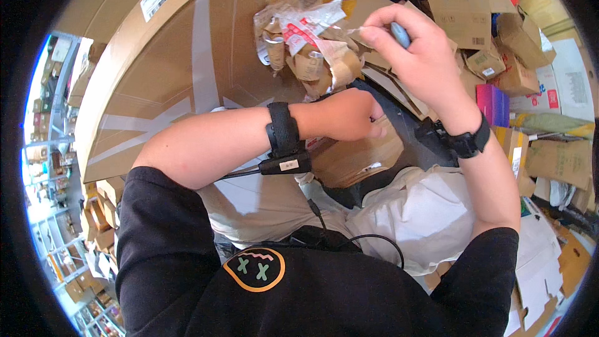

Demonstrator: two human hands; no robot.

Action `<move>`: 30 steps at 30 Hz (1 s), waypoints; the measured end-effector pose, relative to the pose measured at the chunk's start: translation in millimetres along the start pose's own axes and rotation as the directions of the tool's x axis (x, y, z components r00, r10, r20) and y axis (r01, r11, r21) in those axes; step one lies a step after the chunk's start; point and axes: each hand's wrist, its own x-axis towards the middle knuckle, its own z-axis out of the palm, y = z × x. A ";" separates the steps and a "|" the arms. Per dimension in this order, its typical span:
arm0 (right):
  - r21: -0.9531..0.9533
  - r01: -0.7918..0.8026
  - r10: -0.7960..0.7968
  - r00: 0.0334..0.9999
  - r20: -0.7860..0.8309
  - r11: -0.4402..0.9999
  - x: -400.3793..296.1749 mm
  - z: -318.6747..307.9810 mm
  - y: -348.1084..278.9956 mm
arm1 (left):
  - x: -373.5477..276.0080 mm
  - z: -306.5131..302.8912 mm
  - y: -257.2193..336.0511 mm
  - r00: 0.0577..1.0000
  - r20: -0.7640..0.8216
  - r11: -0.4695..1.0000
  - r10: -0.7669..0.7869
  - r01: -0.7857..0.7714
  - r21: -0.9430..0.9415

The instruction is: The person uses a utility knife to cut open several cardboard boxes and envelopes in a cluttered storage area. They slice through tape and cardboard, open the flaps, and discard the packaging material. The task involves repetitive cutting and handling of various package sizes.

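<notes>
My right hand is raised at the upper right, with a blue-grey tool handle held in its curled fingers. Its thumb and forefinger pinch the end of a strip of clear tape that leads to a crumpled bundle of brown paper and packing tape. My left hand lies lower, fingers curled at the upper edge of a piece of brown cardboard in front of my lap; its fingertips are mostly hidden. The bundle hangs or rests just beyond the left hand; which one, I cannot tell.
A large cardboard box wall with white tape strips curves along the left. Several cartons, among them an open box, are heaped at the right beside a purple box. Shelving with goods stands far left. A cable crosses my lap.
</notes>
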 end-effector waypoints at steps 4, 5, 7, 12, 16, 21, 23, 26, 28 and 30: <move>-0.010 0.125 -0.125 0.992 0.015 0.992 24.0 28.3 22.0 | -5.6 8.5 -27.5 1.000 0.009 0.999 -0.004 0.004 -0.040; -0.025 0.132 -0.131 0.991 0.023 0.991 28.4 32.6 28.5 | -6.8 9.5 -30.7 0.999 -0.017 0.998 0.031 -0.032 -0.062; -0.059 0.145 -0.143 0.989 0.033 0.988 37.1 43.1 41.5 | -9.9 12.6 -38.6 0.992 -0.068 0.989 0.104 -0.111 -0.100; -0.346 0.249 -0.280 0.959 -0.040 0.905 46.3 60.0 65.9 | -10.7 13.8 -44.3 0.986 -0.113 0.988 0.122 -0.131 -0.084; -0.468 0.215 -0.277 0.959 -0.068 0.857 46.0 60.5 64.8 | -8.2 10.6 -39.2 0.998 -0.041 0.998 0.052 -0.053 -0.025; -0.410 0.107 -0.134 0.990 -0.038 0.906 44.0 52.7 52.3 | -7.8 6.4 -35.6 0.996 -0.052 0.996 0.077 -0.079 -0.044; -0.305 0.050 -0.078 0.994 -0.081 0.951 37.4 47.4 59.1 | -8.8 4.1 -31.3 0.997 -0.043 0.995 0.069 -0.072 -0.069; -0.255 0.008 -0.034 0.995 -0.098 0.967 26.0 36.4 64.9 | -8.4 3.4 -23.7 0.998 -0.029 0.993 0.050 -0.053 -0.109; -0.271 0.000 -0.029 0.994 -0.106 0.963 18.6 27.7 64.6 | -6.9 5.1 -23.8 0.996 -0.034 0.990 0.083 -0.086 -0.108; -0.296 -0.009 -0.027 0.993 -0.118 0.955 11.4 13.8 62.2 | -3.7 3.5 -20.6 0.992 -0.066 0.993 0.107 -0.110 -0.043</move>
